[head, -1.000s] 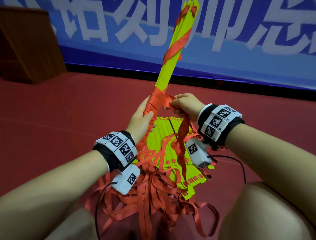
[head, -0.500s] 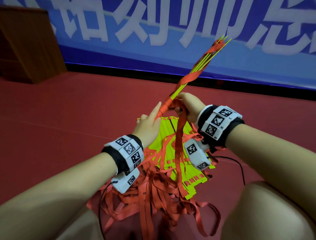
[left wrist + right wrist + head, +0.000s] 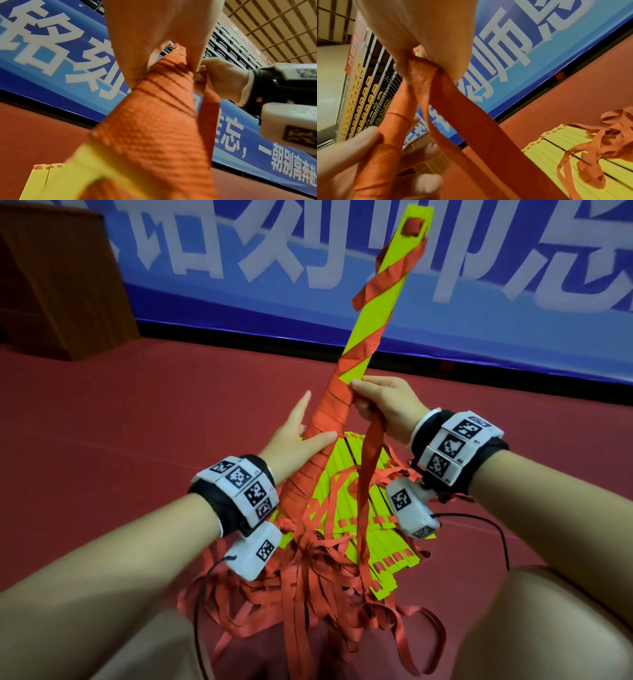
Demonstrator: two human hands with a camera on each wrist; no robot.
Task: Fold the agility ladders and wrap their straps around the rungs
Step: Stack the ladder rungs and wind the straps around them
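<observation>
I hold a bundle of yellow-green rungs (image 3: 373, 337) upright over the floor. Its lower part is tightly wound in red-orange strap (image 3: 329, 419), and looser spirals run up to the top. My left hand (image 3: 294, 436) holds the wound part between thumb and fingers, index finger straight. My right hand (image 3: 387, 402) pinches the free strap (image 3: 370, 467) against the bundle's right edge; the strap hangs down taut from it. The left wrist view shows the wound bundle (image 3: 154, 121) close up. The right wrist view shows the same strap (image 3: 471, 121) running down from my fingers.
More yellow-green rungs (image 3: 376, 529) lie flat on the red floor (image 3: 102, 440) beneath my hands, with a tangle of loose straps (image 3: 308, 594) between my knees (image 3: 565, 628). A blue banner (image 3: 239, 268) lines the back. A wooden cabinet (image 3: 51, 285) stands far left.
The bundle tipped to the right and edge-on, then came back upright with its flat face towards me. The strap went round it again. My left hand slid lower.
</observation>
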